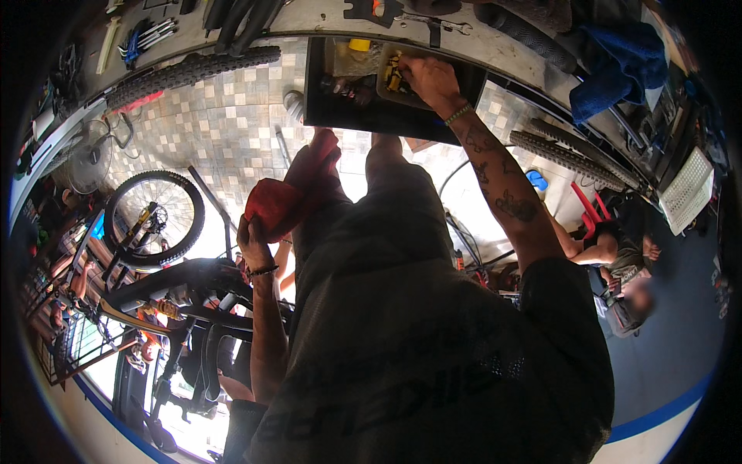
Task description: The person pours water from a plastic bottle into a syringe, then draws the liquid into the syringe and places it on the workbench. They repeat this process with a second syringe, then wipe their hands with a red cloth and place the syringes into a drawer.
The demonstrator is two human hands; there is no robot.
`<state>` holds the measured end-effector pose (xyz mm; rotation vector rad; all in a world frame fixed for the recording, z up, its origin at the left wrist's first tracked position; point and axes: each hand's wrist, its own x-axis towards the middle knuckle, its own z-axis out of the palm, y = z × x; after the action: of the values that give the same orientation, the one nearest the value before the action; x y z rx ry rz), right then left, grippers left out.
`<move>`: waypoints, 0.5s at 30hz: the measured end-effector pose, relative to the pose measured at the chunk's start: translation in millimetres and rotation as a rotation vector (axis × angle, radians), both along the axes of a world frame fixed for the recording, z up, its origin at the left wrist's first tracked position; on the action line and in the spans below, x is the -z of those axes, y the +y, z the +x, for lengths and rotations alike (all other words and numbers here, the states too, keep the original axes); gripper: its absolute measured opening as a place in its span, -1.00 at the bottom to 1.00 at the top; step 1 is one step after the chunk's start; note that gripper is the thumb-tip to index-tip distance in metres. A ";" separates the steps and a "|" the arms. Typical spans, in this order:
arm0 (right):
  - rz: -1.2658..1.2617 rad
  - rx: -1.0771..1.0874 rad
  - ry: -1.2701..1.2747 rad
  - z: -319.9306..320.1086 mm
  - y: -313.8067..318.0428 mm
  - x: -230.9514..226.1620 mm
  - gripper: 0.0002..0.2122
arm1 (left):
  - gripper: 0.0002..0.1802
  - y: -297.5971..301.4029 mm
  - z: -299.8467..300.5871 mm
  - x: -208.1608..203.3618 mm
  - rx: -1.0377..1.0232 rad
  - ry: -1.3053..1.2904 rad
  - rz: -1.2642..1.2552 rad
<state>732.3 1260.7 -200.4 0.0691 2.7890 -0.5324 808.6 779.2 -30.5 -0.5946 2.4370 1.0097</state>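
An open black drawer (396,122) juts out from under the workbench at the top. My right hand (434,80) reaches into a small tray (402,98) inside it, fingers bent down and drawn together among small yellow-and-black items (393,76). What those fingertips hold, if anything, is hidden. A yellow round piece (359,45) and some dark small parts (346,90) lie in the drawer's left part. Down at the left, beside my leg, my left hand (253,244) is closed on a bunched red cloth (272,209).
A bike wheel (154,218) and a bike frame (185,298) stand at the left. Wrenches (437,23) and a blue towel (618,66) rest on the bench. Tires (568,155) lie below its right side. A person (630,271) sits at the right.
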 end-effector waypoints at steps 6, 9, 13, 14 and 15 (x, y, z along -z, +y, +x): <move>0.010 -0.013 0.065 -5.4 -10.1 4.5 -0.82 | -0.60 4.9 0.2 1.1 -0.028 0.028 -0.012; 0.019 0.014 0.140 -3.8 -16.2 10.2 -0.87 | -0.61 5.9 -2.4 -6.8 0.030 0.021 0.020; 0.052 0.013 0.147 -3.3 -19.9 10.8 -0.82 | -0.61 4.0 1.7 -3.5 0.010 0.040 0.010; 0.045 0.003 0.152 -2.4 -19.0 12.8 -0.78 | -0.61 4.6 2.2 -3.3 -0.022 0.025 0.033; 0.050 0.008 0.107 -2.4 -18.1 14.9 -0.78 | -0.61 5.0 2.4 -3.3 -0.054 0.011 0.055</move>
<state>729.9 1242.6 -215.3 0.0648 2.9083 -0.4814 811.1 784.2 -27.2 -0.6409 2.4063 1.1010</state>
